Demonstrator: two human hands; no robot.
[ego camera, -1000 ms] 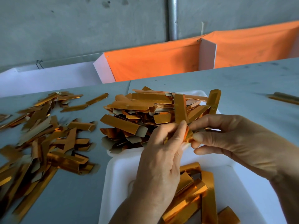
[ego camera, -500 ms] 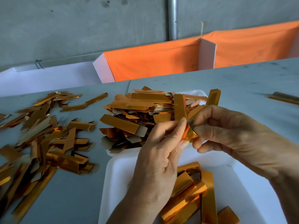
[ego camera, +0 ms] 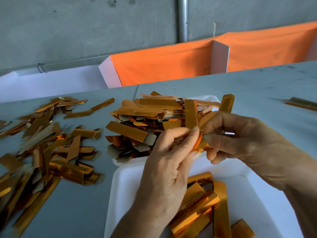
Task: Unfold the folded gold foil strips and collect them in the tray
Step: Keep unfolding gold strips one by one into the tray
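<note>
At the near edge of the grey tabletop, a white rectangular tray holds several shiny gold foil strips. Above it, the left hand and right hand both pinch one small folded gold foil strip, fingers clamped on it, its shape hard to make out. Beyond lies a heaped second white tray; loose strips cover the left side.

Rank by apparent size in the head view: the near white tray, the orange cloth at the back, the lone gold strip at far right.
1. Orange cloth
2. Near white tray, partly cut off and nearer the camera, so this order is unsure
3. Lone gold strip, clearly smallest
</note>
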